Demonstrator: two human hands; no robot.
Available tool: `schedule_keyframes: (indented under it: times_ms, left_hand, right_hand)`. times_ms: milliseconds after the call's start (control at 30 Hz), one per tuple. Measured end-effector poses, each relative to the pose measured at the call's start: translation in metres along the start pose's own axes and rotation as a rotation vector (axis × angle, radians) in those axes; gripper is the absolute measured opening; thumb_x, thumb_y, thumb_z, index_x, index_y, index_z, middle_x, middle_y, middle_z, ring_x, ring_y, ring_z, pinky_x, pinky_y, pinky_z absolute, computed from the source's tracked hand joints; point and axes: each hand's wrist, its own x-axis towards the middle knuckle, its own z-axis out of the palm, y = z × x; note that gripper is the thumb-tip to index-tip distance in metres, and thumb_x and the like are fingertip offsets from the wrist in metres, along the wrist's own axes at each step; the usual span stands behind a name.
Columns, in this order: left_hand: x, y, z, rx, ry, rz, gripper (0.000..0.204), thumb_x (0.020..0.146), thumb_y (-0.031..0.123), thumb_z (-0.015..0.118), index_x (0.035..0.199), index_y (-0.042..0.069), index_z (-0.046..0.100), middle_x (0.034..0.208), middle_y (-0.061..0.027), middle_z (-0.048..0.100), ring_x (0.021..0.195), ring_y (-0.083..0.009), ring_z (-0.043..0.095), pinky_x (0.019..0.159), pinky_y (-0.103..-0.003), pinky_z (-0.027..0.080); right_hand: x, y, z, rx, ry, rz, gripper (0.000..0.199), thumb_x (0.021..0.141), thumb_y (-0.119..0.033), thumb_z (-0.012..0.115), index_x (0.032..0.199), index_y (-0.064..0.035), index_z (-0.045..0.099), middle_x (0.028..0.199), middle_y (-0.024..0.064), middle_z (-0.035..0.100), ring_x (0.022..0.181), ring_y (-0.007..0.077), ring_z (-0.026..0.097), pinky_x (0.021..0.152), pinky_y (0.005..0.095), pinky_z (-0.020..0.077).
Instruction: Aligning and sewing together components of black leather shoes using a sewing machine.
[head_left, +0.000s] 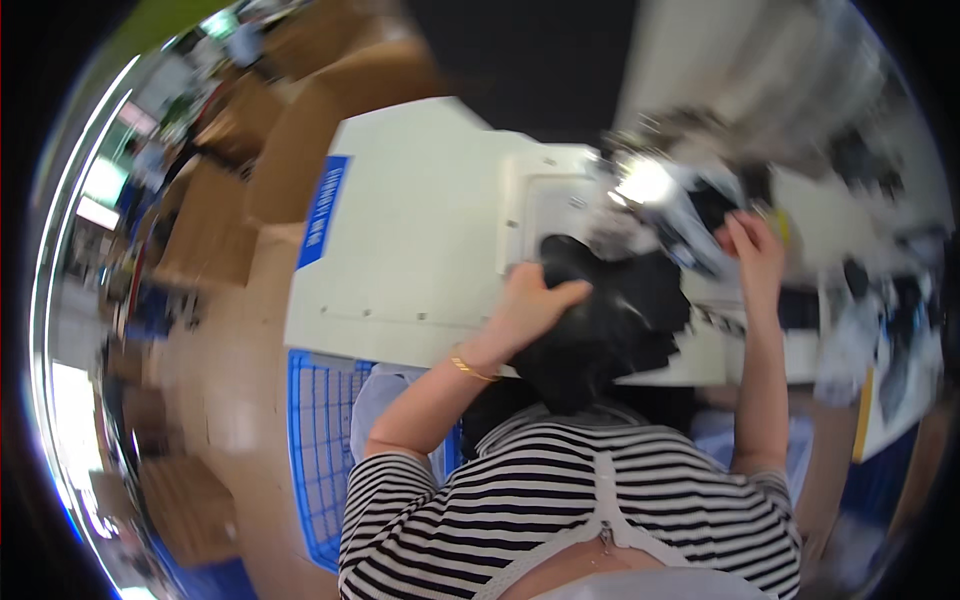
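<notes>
A floppy piece of black, slightly glossy material (625, 315), like leather, lies bunched over the front edge of the white worktable and hangs toward my lap. My left hand (535, 305) grips its left side, thumb on top and fingers curled under. Off to the right, my right hand (752, 245) is raised apart from the material, fingers pinched together beside a blurred part of the machine. Whether something small is between those fingertips cannot be made out. Just beyond the material, a bright lamp (645, 183) shines over the blurred metal machine parts (615, 232).
The white worktable (420, 220) bears a blue label (324, 212) at its left edge. A blue plastic basket (318, 440) stands below on the left. Cardboard boxes (210, 225) are stacked beyond the table. A dark panel (530, 65) rises ahead; clear plastic bags (848, 355) hang at right.
</notes>
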Motion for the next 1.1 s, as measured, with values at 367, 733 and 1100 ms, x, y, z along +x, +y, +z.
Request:
schedule_keyframes:
  times_ms: [367,733,1100]
  left_hand:
    - [-0.007,0.007,0.01,-0.373,-0.044,-0.093,0.013,0.086,0.008,0.065,0.091,-0.004,0.066,0.084,-0.0061,0.067,0.07,-0.0106,0.062,0.064,-0.024,0.05]
    - [-0.014,0.014,0.013,-0.418,0.022,-0.117,0.017,0.088,0.013,0.064,0.09,-0.004,0.067,0.08,-0.0045,0.067,0.067,-0.009,0.061,0.061,-0.022,0.049]
    - [-0.021,0.021,0.021,-0.385,0.117,0.019,0.013,0.078,0.0,0.072,0.09,-0.003,0.067,0.083,-0.0071,0.068,0.072,-0.0126,0.064,0.066,-0.025,0.052]
  right_hand:
    - [-0.053,-0.038,0.004,0.421,-0.358,0.193,0.018,0.093,-0.016,0.055,0.099,-0.0001,0.061,0.089,0.0116,0.07,0.07,0.0119,0.064,0.063,0.0224,0.0488]
    - [-0.107,-0.056,0.074,0.163,-0.581,0.156,0.015,0.086,-0.012,0.061,0.085,0.0023,0.062,0.065,0.0049,0.062,0.056,0.0085,0.055,0.052,0.0243,0.0425]
    - [-0.131,-0.055,0.052,-0.058,-0.267,-0.276,0.016,0.084,-0.012,0.068,0.077,0.0007,0.061,0.062,0.0065,0.058,0.048,0.0105,0.05,0.047,0.0263,0.0382]
